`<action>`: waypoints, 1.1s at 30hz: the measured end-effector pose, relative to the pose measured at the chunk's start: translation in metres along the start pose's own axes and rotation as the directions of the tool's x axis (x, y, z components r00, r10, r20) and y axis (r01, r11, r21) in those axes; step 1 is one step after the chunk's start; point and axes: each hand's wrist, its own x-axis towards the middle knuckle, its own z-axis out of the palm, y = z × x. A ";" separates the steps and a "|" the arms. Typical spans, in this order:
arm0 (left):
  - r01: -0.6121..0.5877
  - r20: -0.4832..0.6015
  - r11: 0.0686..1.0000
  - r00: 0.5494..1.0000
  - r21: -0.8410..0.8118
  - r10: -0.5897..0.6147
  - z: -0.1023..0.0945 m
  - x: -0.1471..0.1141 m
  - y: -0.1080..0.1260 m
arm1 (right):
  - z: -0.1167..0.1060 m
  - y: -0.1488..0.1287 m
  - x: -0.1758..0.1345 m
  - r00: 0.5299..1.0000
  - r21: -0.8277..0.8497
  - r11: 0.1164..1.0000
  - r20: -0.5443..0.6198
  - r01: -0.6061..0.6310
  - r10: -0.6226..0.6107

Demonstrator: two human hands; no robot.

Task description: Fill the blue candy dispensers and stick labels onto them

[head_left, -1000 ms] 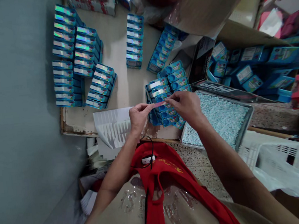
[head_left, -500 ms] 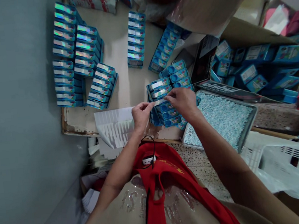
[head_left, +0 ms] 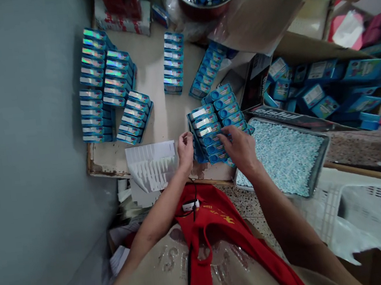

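My left hand (head_left: 185, 150) is beside the left edge of a stack of small blue boxes (head_left: 215, 148), its fingers loosely curled with a small gap at the tips and nothing visible in them. On the stack's right side, my right hand (head_left: 241, 148) has thumb and forefinger apart, the tips at the end of a box. Between the hands, a pale sticker strip (head_left: 209, 129) lies across one box top. The boxes above it carry similar strips; those below show bare round blue ends. Left of my left hand lies a sticker sheet (head_left: 150, 152) with several strips.
Rows of strip-topped blue boxes (head_left: 122, 72) stand at the table's left. At right, a metal tray (head_left: 323, 146) holds pale blue pellets, beside a carton (head_left: 286, 116) of blue boxes. A pot (head_left: 193, 10) of small round pieces stands at the back.
The strip, earlier stretched between both hands above the stack, now lies on a box top. My fingers have parted from it, and my right hand has lowered slightly.
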 end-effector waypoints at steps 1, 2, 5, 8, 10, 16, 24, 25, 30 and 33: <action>0.016 0.001 1.000 1.000 -0.001 -0.016 -0.001 -0.005 0.000 | -0.003 0.003 -0.010 0.999 0.019 0.999 -0.014 0.039 -0.039; 0.027 -0.009 1.000 1.000 -0.011 -0.028 -0.005 -0.009 0.001 | -0.006 0.005 -0.021 0.997 0.031 0.997 -0.043 0.070 -0.069; -0.027 -0.047 0.997 0.998 0.077 0.030 -0.038 -0.015 -0.002 | -0.009 0.007 -0.050 0.981 0.067 0.989 -0.153 0.128 -0.117; -0.065 -0.202 0.926 0.968 0.371 0.149 -0.110 -0.014 -0.013 | 0.009 -0.001 -0.074 0.988 0.247 0.956 -0.042 0.157 -0.151; 0.013 -0.353 0.848 0.912 0.529 0.207 -0.167 -0.018 -0.028 | 0.037 -0.011 -0.086 0.964 0.405 0.906 0.171 0.122 -0.205; 0.325 -0.616 0.781 0.782 0.533 0.095 -0.264 -0.025 -0.083 | 0.160 -0.031 -0.082 0.834 0.392 0.872 0.551 -0.294 0.034; 0.296 -0.517 0.764 0.854 0.573 0.057 -0.261 0.019 -0.098 | 0.243 -0.030 -0.041 0.867 0.359 0.855 0.462 -0.374 0.185; 0.302 -0.526 0.780 0.849 0.548 0.041 -0.262 0.019 -0.099 | 0.245 -0.030 -0.041 0.868 0.361 0.851 0.455 -0.382 0.196; 0.197 -0.445 0.899 0.895 0.390 -0.004 -0.271 0.002 -0.085 | 0.229 -0.041 -0.044 0.897 0.426 0.827 0.396 -0.367 0.194; 0.118 -0.213 0.973 0.974 0.198 -0.075 -0.280 -0.015 -0.053 | 0.194 -0.054 -0.042 0.932 0.494 0.815 0.333 -0.304 0.146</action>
